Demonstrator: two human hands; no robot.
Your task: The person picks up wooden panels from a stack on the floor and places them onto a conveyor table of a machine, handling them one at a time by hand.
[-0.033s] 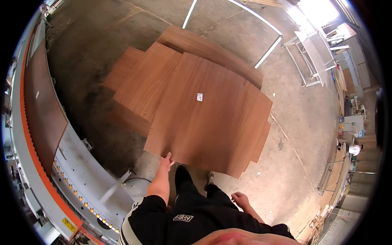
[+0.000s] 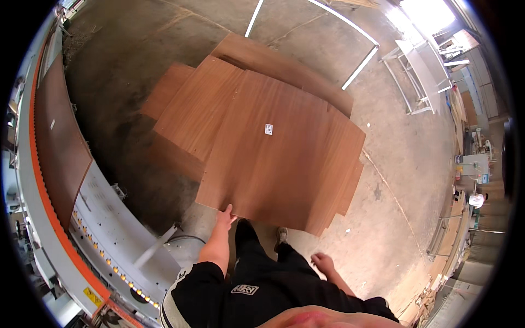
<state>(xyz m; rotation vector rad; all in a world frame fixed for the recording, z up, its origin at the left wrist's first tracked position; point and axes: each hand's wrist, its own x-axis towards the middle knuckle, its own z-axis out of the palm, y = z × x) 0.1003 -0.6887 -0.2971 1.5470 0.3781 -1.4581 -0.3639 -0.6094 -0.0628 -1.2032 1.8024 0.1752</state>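
Observation:
The near left edge of a large brown wood-grain panel is in my left hand, with the thumb on top and the fingers passing under the edge. A small white label is on its upper face. Under and around this panel lie more brown panels, fanned out at different angles. My right hand hangs by my side, away from the stack. Its fingers are curled in, and no object shows in it.
Along the left runs a long machine with an orange strip and yellow rollers; another brown panel rests on it. A white-framed table stands at far right. A person in white is at the right edge.

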